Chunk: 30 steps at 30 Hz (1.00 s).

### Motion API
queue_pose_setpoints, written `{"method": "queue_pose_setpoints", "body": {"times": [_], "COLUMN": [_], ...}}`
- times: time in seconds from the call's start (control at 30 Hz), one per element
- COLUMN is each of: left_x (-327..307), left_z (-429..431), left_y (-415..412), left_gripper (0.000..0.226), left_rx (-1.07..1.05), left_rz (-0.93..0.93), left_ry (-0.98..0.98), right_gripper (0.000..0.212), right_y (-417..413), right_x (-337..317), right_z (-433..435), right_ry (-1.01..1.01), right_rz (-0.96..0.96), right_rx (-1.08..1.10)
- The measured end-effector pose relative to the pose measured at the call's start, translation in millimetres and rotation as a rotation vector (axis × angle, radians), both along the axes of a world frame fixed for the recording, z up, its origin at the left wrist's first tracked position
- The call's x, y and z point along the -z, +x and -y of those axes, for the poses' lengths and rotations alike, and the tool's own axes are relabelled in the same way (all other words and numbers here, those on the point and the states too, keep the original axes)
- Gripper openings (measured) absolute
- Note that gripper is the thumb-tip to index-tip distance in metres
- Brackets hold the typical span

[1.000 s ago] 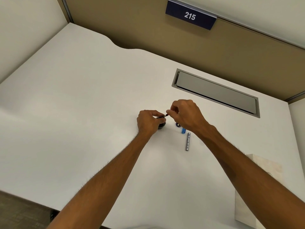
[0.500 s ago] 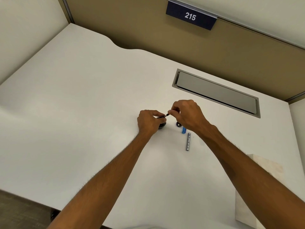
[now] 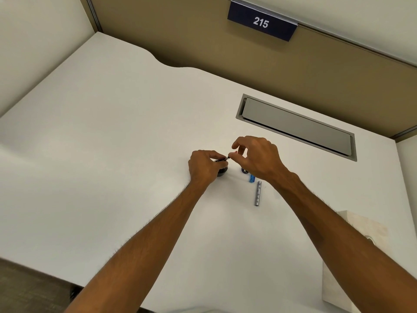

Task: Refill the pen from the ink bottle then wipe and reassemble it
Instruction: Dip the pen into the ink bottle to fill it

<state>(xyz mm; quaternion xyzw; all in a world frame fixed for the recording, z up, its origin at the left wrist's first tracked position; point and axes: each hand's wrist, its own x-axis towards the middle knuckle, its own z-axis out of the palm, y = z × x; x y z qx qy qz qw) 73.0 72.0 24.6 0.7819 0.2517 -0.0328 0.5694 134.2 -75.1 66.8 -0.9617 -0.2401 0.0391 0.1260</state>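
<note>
On the white counter [image 3: 112,154], a silver pen barrel [image 3: 258,193] lies at 5 o'clock from the right hand [image 3: 259,159], just past a blue piece [image 3: 252,178]. The left hand [image 3: 204,166] hides most of the dark ink bottle [image 3: 222,172]; its contents cannot be seen. Left fingers pinch the thin pen section [image 3: 223,159] above it; right fingers are loosely apart.

White desk [image 3: 112,154] — silver pen barrel [image 3: 258,193], blue piece [image 3: 252,178], black ink bottle [image 3: 222,172] — navy sign [image 3: 261,23], white digits.
</note>
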Motion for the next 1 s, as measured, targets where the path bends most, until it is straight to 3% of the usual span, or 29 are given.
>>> {"method": "queue_pose_setpoints", "body": {"times": [0.2, 0.77, 1.0], "left_x": [-0.6, 2.7, 1.9], "left_z": [-0.5, -1.7, -1.6], "left_y": [0.1, 0.3, 0.3], "left_gripper": [0.017, 0.017, 0.018], "left_rx": [0.004, 0.011, 0.011], "left_rz": [-0.004, 0.007, 0.002], "left_ry": [0.001, 0.009, 0.006], "right_gripper": [0.015, 0.038, 0.018], "right_y": [-1.5, 0.9, -5.0], "right_x": [2.7, 9.0, 1.9], "right_z": [1.6, -3.0, 0.9], "right_ry": [-0.006, -0.013, 0.061], "right_rz": [0.018, 0.003, 0.003], "right_rx": [-0.011, 0.040, -0.050]}}
